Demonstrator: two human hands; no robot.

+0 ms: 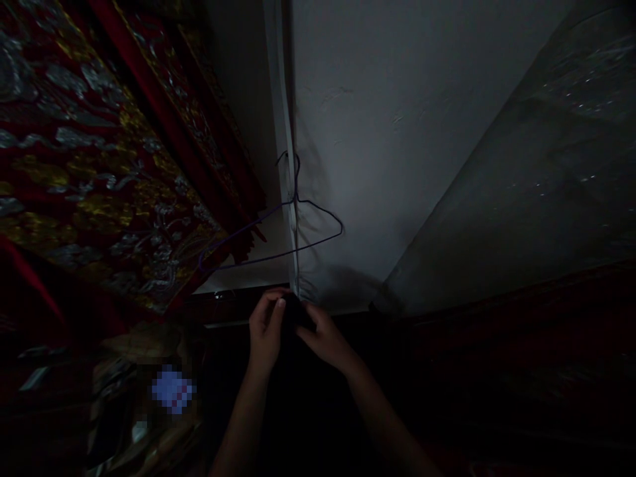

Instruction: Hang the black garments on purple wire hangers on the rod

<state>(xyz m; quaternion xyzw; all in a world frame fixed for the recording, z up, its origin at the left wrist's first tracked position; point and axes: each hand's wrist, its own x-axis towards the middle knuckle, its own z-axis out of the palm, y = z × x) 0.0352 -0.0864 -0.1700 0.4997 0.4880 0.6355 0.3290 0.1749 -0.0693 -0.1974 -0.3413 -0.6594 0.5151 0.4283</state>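
Note:
The room is very dim. My left hand (265, 328) and my right hand (322, 338) meet in the lower middle, fingers curled round a small dark object (297, 311) that I cannot make out. They sit just below a pale vertical strip (284, 132) running down the white wall. A thin purple wire hanger (278, 228) hangs on that strip, right above my hands and apart from them.
A red cloth with gold and silver embroidery (89, 152) fills the left side. A grey glittery sheet (541, 179) slopes down on the right. A dark ledge (447, 318) runs along the foot of the wall. Dim cluttered items (139, 371) lie at lower left.

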